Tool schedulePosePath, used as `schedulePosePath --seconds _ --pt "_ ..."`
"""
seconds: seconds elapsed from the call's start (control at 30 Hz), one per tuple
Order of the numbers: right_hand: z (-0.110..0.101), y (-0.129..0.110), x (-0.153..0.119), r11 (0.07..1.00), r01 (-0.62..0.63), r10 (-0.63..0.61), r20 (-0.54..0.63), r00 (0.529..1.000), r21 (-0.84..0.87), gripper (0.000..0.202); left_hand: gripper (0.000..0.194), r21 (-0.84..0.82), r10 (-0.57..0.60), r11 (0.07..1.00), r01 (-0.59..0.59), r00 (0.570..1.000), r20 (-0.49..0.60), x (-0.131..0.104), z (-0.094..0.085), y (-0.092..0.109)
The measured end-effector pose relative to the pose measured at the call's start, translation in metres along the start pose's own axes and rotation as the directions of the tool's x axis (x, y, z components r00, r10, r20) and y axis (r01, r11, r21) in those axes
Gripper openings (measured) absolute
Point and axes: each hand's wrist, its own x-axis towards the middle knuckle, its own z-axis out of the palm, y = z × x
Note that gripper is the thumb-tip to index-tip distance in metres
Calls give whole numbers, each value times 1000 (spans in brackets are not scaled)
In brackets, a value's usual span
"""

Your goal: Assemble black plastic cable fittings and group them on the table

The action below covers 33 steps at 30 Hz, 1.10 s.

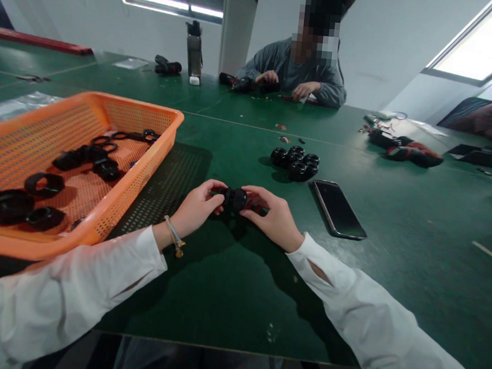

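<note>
Between my two hands is a small black cylindrical part [234,199], held just above the green table [217,298]. My left hand [198,206] pinches its left end with thumb and fingers. On the other side, my right hand [271,213] grips the right end, fingers curled around it. An orange perforated basket [136,188] stands to the left, with several black rings and fittings [44,184] lying inside. Beyond my right hand, several black round parts [297,163] form a tight cluster on the table.
A phone [340,210] lies right of my right hand. Farther back are a bottle [194,52], a person in a grey jacket [279,57] handling dark items, and black and red items [406,149] at the right. A plastic bag [16,105] lies behind the basket.
</note>
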Motion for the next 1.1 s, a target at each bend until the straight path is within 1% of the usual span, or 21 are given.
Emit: schedulePosePath --seconds 0.3,0.53,0.77,0.93,1.1 --pt "0 1 0 1000 -21 21 10 1000 -3 38 18 0 -15 1000 15 1000 -10 0 1 0" --pt "-1 0 0 999 -21 21 14 1000 -28 38 18 -8 11 1000 -11 1000 4 0 0 -1" --pt "-3 1 -1 999 6 -4 40 999 -44 43 19 -11 14 1000 -14 1000 12 0 0 -2" --pt "-3 -1 -1 996 29 -28 22 999 -79 39 19 -13 28 1000 -28 999 20 1 0 -3" --pt "-3 -2 0 995 57 -56 15 998 -87 35 20 -3 -8 1000 8 1000 9 0 0 -1"
